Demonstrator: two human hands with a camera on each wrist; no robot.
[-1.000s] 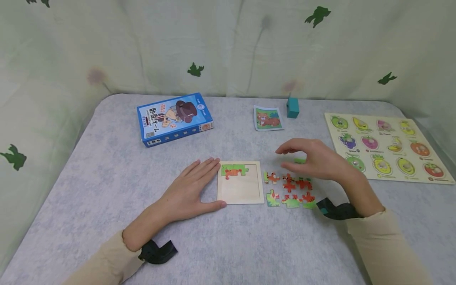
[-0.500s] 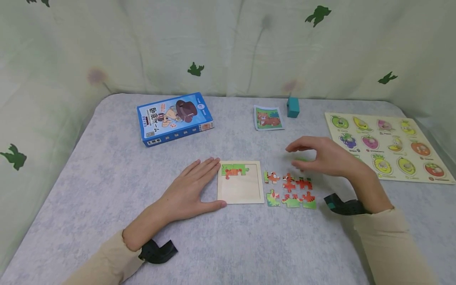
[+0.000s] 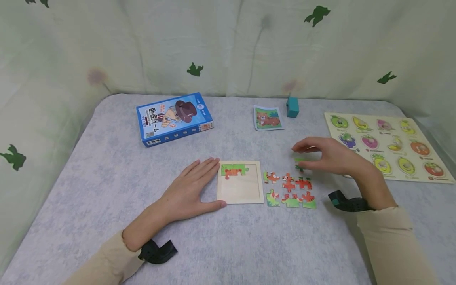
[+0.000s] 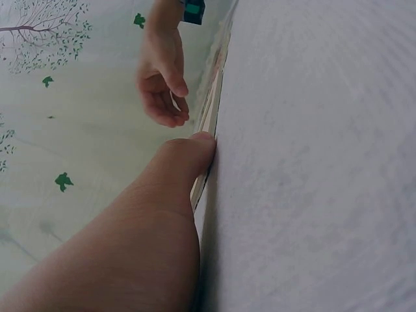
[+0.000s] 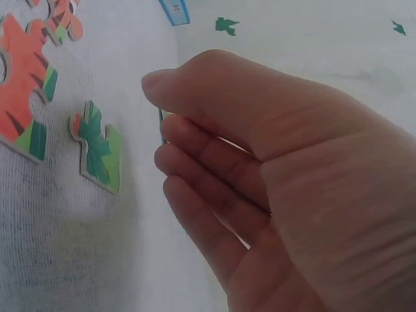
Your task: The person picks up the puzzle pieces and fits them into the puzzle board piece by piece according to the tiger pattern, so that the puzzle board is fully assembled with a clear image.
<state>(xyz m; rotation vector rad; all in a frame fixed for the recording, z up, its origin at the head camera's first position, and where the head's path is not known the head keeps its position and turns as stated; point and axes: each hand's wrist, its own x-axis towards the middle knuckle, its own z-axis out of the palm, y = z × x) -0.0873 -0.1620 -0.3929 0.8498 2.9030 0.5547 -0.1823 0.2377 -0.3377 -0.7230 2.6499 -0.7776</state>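
Observation:
My left hand [image 3: 190, 194] lies flat with spread fingers, its fingertips and thumb on the left edge of the square wooden tray [image 3: 238, 202]. Joined green and orange puzzle pieces [image 3: 233, 170] fill the tray's upper left. My right hand [image 3: 331, 156] hovers, fingers loosely bent and thumb apart, with no piece seen in its grasp. Below its fingertips a green piece [image 3: 299, 168] lies on the table, partly covered by the hand in the head view but plain in the right wrist view [image 5: 101, 153]. Several orange and green pieces [image 3: 289, 182] lie right of the tray.
A blue box [image 3: 174, 118] stands at the back left. Behind the pieces are a tiger picture card [image 3: 268, 118] and a teal block [image 3: 293, 107]. The fruit board [image 3: 392, 148] lies at the right, partly behind my right hand.
My right hand has moved to the right, away from the tray, uncovering more of the lower right loose piece. My left hand and the tray have stayed put.

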